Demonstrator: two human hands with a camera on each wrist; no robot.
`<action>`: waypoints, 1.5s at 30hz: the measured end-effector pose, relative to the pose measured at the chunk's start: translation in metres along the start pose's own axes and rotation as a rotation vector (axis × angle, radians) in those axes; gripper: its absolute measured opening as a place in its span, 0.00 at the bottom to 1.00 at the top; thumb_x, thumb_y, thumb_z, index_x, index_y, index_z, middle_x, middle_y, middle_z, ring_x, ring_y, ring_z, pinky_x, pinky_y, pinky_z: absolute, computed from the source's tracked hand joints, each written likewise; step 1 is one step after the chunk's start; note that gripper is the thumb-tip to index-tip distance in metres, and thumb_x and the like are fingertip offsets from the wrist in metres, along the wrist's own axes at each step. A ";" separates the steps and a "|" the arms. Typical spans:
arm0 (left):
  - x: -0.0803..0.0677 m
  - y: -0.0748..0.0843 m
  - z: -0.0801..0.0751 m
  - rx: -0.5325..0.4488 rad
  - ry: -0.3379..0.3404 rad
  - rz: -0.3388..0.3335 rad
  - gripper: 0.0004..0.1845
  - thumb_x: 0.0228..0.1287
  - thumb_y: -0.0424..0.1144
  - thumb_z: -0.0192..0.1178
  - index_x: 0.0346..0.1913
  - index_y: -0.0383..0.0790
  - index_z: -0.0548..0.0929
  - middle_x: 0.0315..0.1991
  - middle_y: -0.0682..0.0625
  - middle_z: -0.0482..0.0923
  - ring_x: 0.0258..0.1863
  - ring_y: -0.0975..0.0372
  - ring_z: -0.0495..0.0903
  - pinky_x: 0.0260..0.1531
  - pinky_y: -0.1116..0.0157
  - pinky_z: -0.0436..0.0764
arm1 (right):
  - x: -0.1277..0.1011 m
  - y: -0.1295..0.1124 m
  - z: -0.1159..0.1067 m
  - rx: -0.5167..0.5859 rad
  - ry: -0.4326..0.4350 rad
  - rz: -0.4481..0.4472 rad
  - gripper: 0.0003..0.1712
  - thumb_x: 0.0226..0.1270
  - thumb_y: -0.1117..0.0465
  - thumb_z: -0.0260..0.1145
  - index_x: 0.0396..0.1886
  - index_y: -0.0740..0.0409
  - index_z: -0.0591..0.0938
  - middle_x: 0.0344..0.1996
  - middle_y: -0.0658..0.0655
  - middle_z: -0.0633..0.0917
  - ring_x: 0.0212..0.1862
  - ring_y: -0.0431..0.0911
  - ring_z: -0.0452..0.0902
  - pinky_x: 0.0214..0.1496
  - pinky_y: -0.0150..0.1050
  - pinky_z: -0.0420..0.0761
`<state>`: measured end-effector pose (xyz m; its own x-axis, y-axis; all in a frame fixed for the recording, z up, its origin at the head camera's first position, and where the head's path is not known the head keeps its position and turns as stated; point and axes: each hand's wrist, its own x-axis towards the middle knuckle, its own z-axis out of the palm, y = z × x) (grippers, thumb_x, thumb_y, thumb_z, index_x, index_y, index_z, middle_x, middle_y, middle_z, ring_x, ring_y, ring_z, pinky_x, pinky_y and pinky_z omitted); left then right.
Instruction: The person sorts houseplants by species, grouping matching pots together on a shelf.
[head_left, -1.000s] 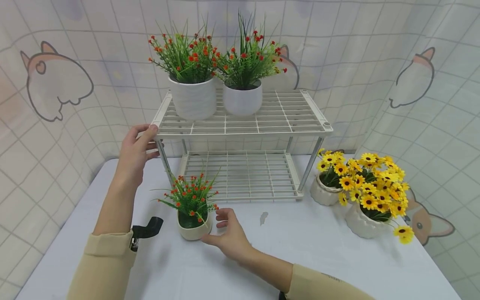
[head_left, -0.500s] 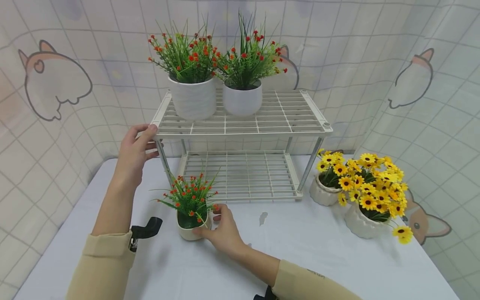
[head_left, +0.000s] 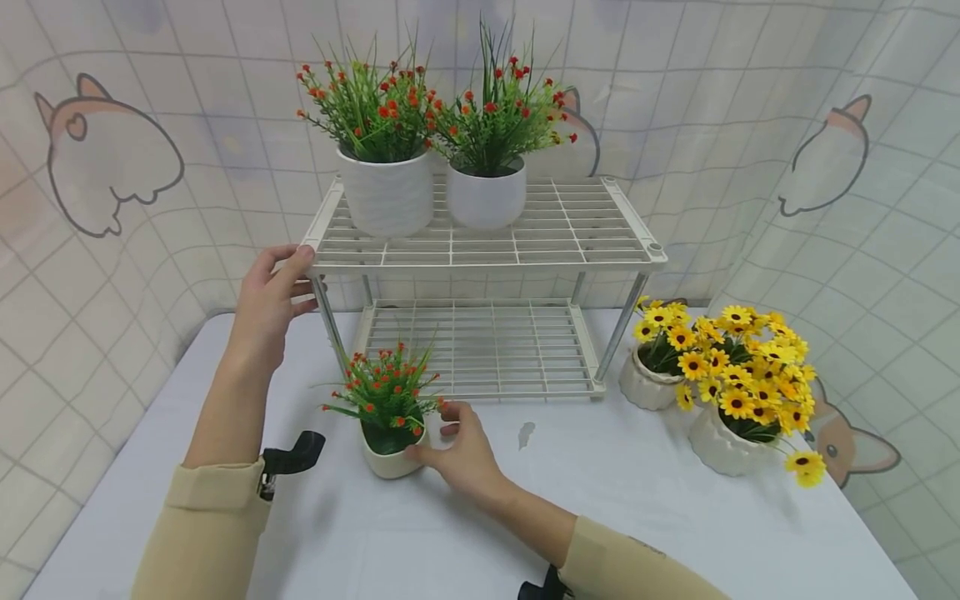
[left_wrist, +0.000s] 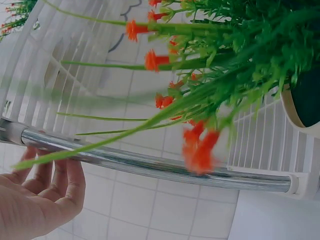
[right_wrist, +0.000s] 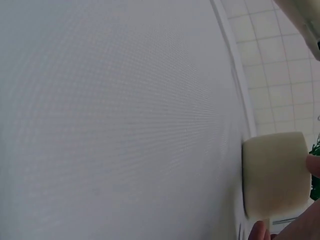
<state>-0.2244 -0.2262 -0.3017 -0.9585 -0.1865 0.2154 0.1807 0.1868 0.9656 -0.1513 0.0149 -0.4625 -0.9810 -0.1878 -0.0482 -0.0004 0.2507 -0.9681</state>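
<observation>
My left hand (head_left: pixel 272 287) grips the front left corner of a two-tier white wire rack (head_left: pixel 487 265). Its thumb lies on the top corner, and its fingers reach behind the metal post (left_wrist: pixel 150 165). Below that corner, before the lower tier, stands a small cream pot (head_left: pixel 396 463) with an artificial plant of grassy leaves and red-orange flowers (head_left: pixel 390 387). My right hand (head_left: pixel 465 454) holds this potted plant from the right, thumb at the front of the rim. Its other fingers are partly hidden behind the pot. The right wrist view shows the cream pot (right_wrist: pixel 275 172) between thumb and fingers.
On the upper tier, two white pots (head_left: pixel 387 196) with red-flowered plants stand side by side. Two whitish pots (head_left: pixel 723 446) of yellow daisies sit right of the rack on the white tabletop (head_left: pixel 637 492). A tiled-pattern curtain (head_left: pixel 247 158) hangs behind.
My right hand closed its thumb and fingers on the small pot, which has since shifted slightly to the right and tilted a little. The left hand keeps its place on the rack.
</observation>
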 end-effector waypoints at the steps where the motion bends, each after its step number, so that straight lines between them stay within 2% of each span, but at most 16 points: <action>1: 0.000 0.000 0.000 0.000 0.000 0.003 0.30 0.78 0.59 0.53 0.70 0.42 0.69 0.57 0.46 0.76 0.55 0.55 0.78 0.57 0.54 0.75 | 0.000 0.001 -0.001 0.004 0.004 -0.001 0.42 0.57 0.56 0.80 0.66 0.66 0.68 0.60 0.63 0.74 0.60 0.57 0.71 0.56 0.51 0.76; 6: 0.001 -0.001 0.000 -0.014 0.001 0.011 0.29 0.77 0.59 0.54 0.69 0.43 0.70 0.56 0.45 0.76 0.53 0.56 0.78 0.54 0.56 0.75 | 0.002 0.006 -0.003 0.008 0.009 -0.024 0.38 0.58 0.57 0.77 0.63 0.66 0.71 0.58 0.64 0.75 0.58 0.56 0.72 0.55 0.51 0.76; 11: 0.001 -0.001 -0.001 -0.023 0.005 0.005 0.27 0.77 0.59 0.54 0.66 0.44 0.71 0.55 0.45 0.77 0.52 0.56 0.78 0.54 0.57 0.75 | 0.001 0.013 0.006 -0.003 -0.034 -0.122 0.35 0.60 0.58 0.76 0.61 0.67 0.71 0.55 0.61 0.75 0.58 0.57 0.72 0.57 0.51 0.75; 13: 0.001 -0.001 0.000 -0.021 0.005 0.004 0.27 0.77 0.59 0.54 0.66 0.44 0.71 0.55 0.46 0.77 0.53 0.55 0.78 0.54 0.56 0.75 | 0.001 0.014 0.011 -0.001 -0.039 -0.165 0.37 0.58 0.59 0.79 0.61 0.68 0.70 0.55 0.60 0.75 0.59 0.58 0.71 0.60 0.52 0.75; 17: 0.001 -0.001 0.000 -0.016 0.005 0.003 0.27 0.77 0.59 0.54 0.66 0.44 0.71 0.55 0.45 0.77 0.54 0.54 0.78 0.56 0.55 0.76 | 0.004 0.014 0.024 -0.010 0.001 -0.180 0.46 0.51 0.56 0.85 0.62 0.68 0.69 0.57 0.60 0.72 0.64 0.57 0.69 0.67 0.54 0.69; 23: 0.000 -0.003 0.000 0.006 0.008 0.008 0.30 0.77 0.60 0.53 0.69 0.42 0.70 0.57 0.45 0.76 0.56 0.53 0.77 0.58 0.52 0.75 | 0.008 0.011 0.038 -0.060 0.063 -0.197 0.51 0.43 0.54 0.88 0.63 0.65 0.69 0.57 0.56 0.71 0.62 0.51 0.66 0.67 0.48 0.67; 30: 0.001 -0.002 -0.001 -0.006 -0.010 0.021 0.29 0.78 0.59 0.53 0.68 0.42 0.70 0.53 0.49 0.77 0.56 0.52 0.78 0.55 0.56 0.76 | 0.007 0.006 0.033 -0.147 0.070 -0.200 0.52 0.45 0.53 0.87 0.67 0.63 0.70 0.59 0.56 0.72 0.63 0.49 0.68 0.67 0.46 0.68; 38: 0.001 -0.001 -0.001 -0.038 -0.007 0.012 0.25 0.77 0.58 0.55 0.65 0.44 0.72 0.51 0.50 0.78 0.52 0.56 0.79 0.52 0.59 0.76 | 0.001 0.008 0.024 -0.207 0.071 -0.228 0.54 0.51 0.55 0.82 0.71 0.69 0.63 0.64 0.64 0.70 0.67 0.55 0.66 0.68 0.52 0.70; 45: 0.000 -0.001 -0.002 -0.025 -0.009 0.004 0.26 0.77 0.58 0.55 0.65 0.44 0.72 0.55 0.43 0.77 0.52 0.57 0.79 0.53 0.58 0.76 | 0.003 0.006 0.032 -0.200 0.130 -0.297 0.52 0.46 0.59 0.82 0.69 0.69 0.65 0.63 0.65 0.70 0.67 0.57 0.64 0.69 0.54 0.67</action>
<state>-0.2242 -0.2283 -0.3024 -0.9598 -0.1768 0.2179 0.1898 0.1632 0.9682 -0.1479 -0.0142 -0.4759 -0.9490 -0.1613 0.2710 -0.3134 0.3863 -0.8675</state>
